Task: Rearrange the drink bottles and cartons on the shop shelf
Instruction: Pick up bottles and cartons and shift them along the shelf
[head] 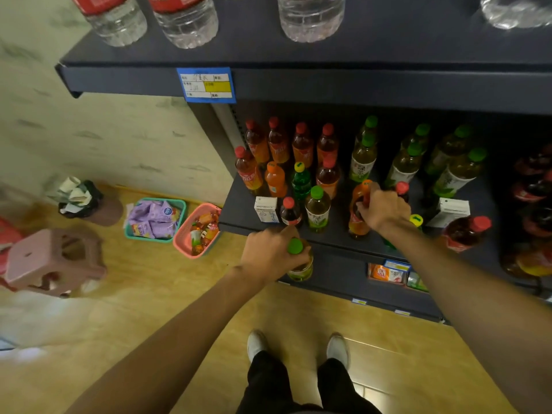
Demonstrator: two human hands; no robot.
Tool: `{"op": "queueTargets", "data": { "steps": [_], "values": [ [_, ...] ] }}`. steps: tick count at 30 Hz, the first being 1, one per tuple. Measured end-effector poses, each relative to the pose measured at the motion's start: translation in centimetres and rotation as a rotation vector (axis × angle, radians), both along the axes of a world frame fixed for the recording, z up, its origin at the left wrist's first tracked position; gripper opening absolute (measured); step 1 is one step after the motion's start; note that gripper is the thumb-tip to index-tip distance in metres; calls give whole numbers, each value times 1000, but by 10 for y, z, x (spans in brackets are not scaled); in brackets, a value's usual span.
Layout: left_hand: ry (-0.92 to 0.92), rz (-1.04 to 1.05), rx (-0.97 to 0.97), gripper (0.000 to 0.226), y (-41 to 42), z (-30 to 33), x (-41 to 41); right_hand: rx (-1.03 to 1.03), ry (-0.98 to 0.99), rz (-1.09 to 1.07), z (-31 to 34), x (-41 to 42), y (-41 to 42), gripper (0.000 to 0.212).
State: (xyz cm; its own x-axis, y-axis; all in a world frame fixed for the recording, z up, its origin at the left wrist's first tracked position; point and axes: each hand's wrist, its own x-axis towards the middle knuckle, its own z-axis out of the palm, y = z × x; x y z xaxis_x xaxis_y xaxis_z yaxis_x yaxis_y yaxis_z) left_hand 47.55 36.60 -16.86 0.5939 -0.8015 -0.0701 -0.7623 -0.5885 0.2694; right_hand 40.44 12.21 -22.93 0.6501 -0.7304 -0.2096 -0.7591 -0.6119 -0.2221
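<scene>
My left hand [273, 253] grips a green-capped bottle of pale green tea [300, 261] by its neck, held in front of the dark shelf's [334, 234] front edge. My right hand [383, 209] grips an orange soda bottle [358, 216] standing near the shelf's front. On the shelf stand red-capped tea bottles [279, 144] at the back left and green-capped tea bottles [363, 156] at the back right. At the front left are a white carton [265, 209], a small cola bottle [290, 212] and a green tea bottle [318, 209]. Another white carton [449, 210] stands at the right.
An upper shelf [298, 82] with large water bottles [186, 19] overhangs the drinks. On the wooden floor at left lie a teal basket [179, 204], a pink basket [182, 237], a pink stool [50, 261] and a bin [80, 201]. My feet are below.
</scene>
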Motion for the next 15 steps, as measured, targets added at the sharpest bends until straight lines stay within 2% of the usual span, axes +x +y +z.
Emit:
{"op": "queueTargets", "data": {
  "steps": [5, 10, 15],
  "values": [
    [-7, -8, 22, 44, 9, -6, 3, 44, 29, -10, -9, 1, 1, 44],
    [1, -41, 2, 66, 19, -5, 0, 81, 37, -8, -12, -3, 9, 52],
    [8, -58, 13, 41, 18, -1, -1, 147, 26, 45, -3, -31, 23, 48]
  ]
}}
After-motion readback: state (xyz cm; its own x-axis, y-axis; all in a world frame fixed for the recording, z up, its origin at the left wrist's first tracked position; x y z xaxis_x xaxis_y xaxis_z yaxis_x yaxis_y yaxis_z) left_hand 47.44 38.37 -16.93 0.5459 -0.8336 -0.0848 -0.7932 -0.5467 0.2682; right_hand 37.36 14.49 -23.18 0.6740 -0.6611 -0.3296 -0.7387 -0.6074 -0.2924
